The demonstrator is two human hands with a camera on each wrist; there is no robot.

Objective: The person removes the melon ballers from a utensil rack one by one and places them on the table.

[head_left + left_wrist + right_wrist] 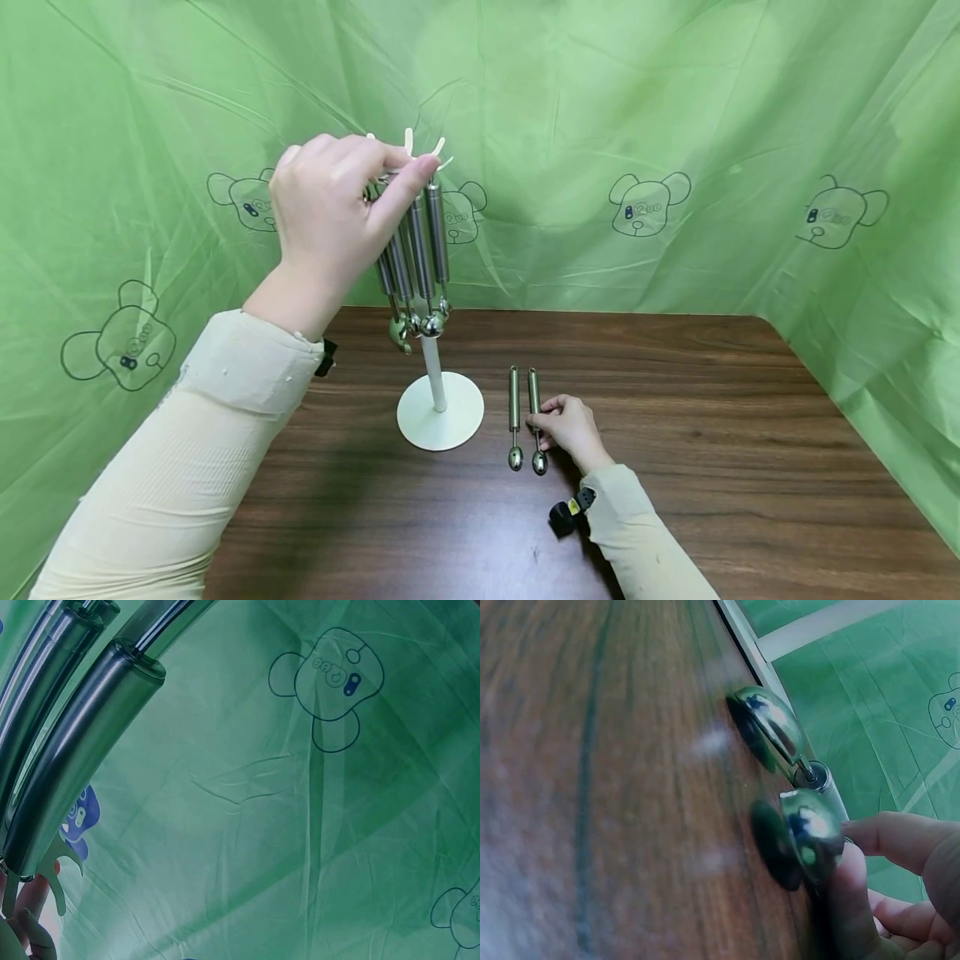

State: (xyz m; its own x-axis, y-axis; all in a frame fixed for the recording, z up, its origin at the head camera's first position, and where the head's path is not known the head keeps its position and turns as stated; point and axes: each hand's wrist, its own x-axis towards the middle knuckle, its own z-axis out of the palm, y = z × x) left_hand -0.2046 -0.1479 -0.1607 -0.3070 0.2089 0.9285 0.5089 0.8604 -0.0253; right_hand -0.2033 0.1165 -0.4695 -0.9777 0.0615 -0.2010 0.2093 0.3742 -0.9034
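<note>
A white stand with a round base and curved hooks rises from the table, and several steel-handled kitchen tools hang from it. High up, my left hand grips the stand's top among the hooks, thumb and fingers at the handle ends. That hand partly covers the hanging tools. In the left wrist view, steel handles fill the upper left. Two metal scoops lie side by side to the right of the base. My right hand pinches the right scoop near its handle's lower end; the left scoop lies free.
The brown wooden table extends to the right and front. Green cloth with bear-like drawings surrounds its back and sides. A black wrist camera sits at the right cuff, close above the tabletop.
</note>
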